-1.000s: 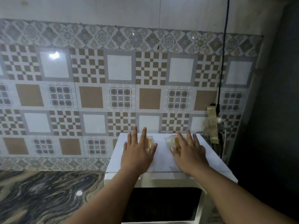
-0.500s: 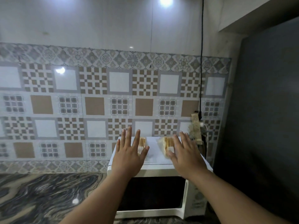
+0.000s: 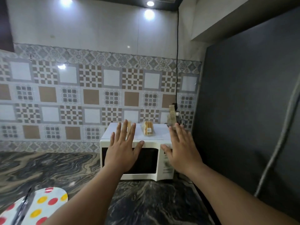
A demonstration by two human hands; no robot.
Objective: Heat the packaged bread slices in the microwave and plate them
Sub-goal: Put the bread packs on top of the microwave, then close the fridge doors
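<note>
Bread packets, 2, lie on the microwave (image 3: 162,161) top beyond both spread, empty hands: packet 1 (image 3: 148,131), long axis front-to-back, between them; packet 2 (image 3: 129,124) behind left hand (image 3: 121,151), right hand (image 3: 180,153) off right.

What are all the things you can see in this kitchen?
microwave: one, white, door shut, on the countertop by the tiled wall
bread packs: two, clear wrap, tan slices, on top of the microwave; one partly hidden behind the left hand
plate: one, white with red and yellow dots, bottom left on the countertop
countertop: one, dark marbled
cable: one, black, down the wall
left hand: open, empty
right hand: open, empty
</note>
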